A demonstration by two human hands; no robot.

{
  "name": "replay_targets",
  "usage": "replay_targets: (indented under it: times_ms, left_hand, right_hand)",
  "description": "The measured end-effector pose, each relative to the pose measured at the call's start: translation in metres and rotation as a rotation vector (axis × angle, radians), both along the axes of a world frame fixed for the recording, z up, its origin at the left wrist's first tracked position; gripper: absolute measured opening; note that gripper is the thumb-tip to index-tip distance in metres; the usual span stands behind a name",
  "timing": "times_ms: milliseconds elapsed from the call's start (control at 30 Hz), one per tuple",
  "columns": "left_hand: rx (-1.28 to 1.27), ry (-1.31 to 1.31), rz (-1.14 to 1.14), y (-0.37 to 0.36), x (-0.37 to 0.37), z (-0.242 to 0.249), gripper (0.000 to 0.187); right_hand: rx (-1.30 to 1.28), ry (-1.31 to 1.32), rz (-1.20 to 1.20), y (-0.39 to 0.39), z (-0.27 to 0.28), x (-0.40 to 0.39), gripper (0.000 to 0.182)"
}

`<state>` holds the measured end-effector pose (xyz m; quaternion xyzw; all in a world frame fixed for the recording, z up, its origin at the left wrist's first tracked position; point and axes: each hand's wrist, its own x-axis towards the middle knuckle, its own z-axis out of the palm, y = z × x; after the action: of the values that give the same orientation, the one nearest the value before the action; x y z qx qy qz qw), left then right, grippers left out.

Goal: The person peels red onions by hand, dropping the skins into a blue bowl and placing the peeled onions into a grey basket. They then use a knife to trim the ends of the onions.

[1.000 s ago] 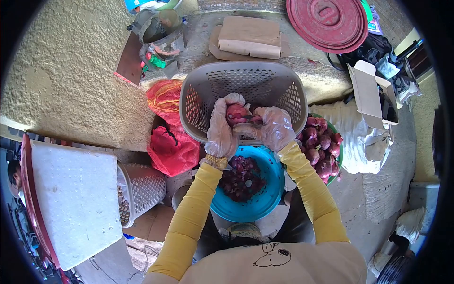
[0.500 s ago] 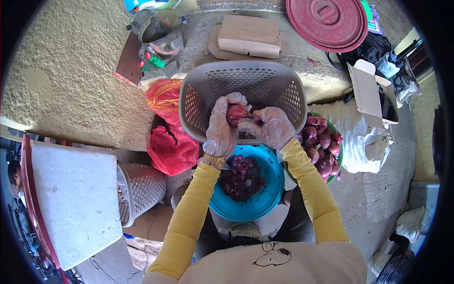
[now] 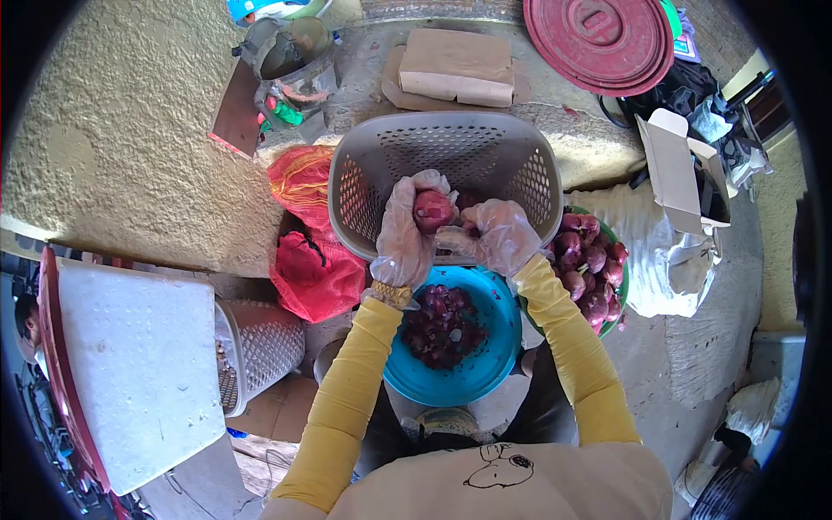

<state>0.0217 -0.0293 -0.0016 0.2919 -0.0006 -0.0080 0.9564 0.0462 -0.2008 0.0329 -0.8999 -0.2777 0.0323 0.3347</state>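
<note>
Much of the basket [image 3: 442, 147] is hidden behind the gloved hands, the left hand [image 3: 405, 232] with fingers curled round an onion [image 3: 432, 211] at its mouth, the right hand [image 3: 504, 234] bent, its grip unclear

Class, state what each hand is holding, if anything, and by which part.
The left hand holds a red onion, cupped around its left and far sides. Whether the right hand holds anything cannot be told.

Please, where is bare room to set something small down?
Bare floor lies right of the right sleeve, this side of the white sack. The white panel at far left, beside the perforated basket, also looks mostly bare. Around the left hand and right hand it is crowded: grey basket, blue basin, red mesh bag, heap of onions.
</note>
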Motion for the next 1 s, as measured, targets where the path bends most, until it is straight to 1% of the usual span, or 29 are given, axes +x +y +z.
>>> replay_targets:
  times_ms: [33,100,200,267,433,533,600,633,700,800,867,933,1000]
  left_hand:
    - [0.023,-0.027,0.006,0.0,0.002,-0.002,0.037]
    - [0.047,-0.056,0.011,0.0,0.003,-0.003,0.037]
    - [0.097,-0.046,0.016,-0.002,0.001,-0.001,0.036]
    - [0.061,-0.014,0.019,-0.003,-0.001,0.002,0.036]
    - [0.052,-0.042,0.003,-0.001,0.0,-0.001,0.035]
    - [0.095,-0.026,0.022,-0.001,0.003,-0.005,0.036]
    - [0.13,-0.013,0.04,-0.001,0.003,-0.004,0.037]
    - [0.114,-0.001,0.03,-0.001,0.002,-0.002,0.037]
    - [0.098,0.011,0.02,-0.002,0.0,0.002,0.038]
    - [0.098,0.006,0.035,-0.004,0.0,0.002,0.038]
    - [0.008,0.043,-0.011,-0.002,0.001,-0.004,0.04]
    - [0.015,0.04,-0.003,-0.002,0.003,-0.007,0.041]
    - [0.022,0.037,0.007,-0.001,0.003,-0.009,0.042]
  right_hand:
    - [0.0,0.0,0.0,-0.001,-0.002,0.0,0.061]
    - [0.044,-0.278,-0.056,-0.003,-0.007,0.0,0.066]
    - [0.016,-0.22,-0.055,-0.003,-0.006,0.002,0.068]
    - [0.032,-0.228,-0.05,-0.003,-0.006,0.003,0.068]
    - [0.069,-0.258,-0.043,-0.003,-0.009,0.004,0.067]
    - [0.026,-0.226,-0.027,-0.004,-0.005,0.005,0.065]
    - [0.018,-0.078,0.002,-0.004,-0.004,0.007,0.061]
    - [0.018,-0.078,0.002,-0.005,-0.007,0.009,0.061]
    - [0.04,0.004,0.032,-0.007,-0.018,0.012,0.057]
    - [0.046,-0.012,0.05,-0.007,-0.021,0.014,0.056]
    - [0.049,0.034,0.034,-0.007,-0.017,0.012,0.056]
    - [0.05,0.08,0.017,-0.006,-0.008,0.009,0.057]
    - [0.14,0.214,0.047,-0.005,0.003,0.006,0.06]
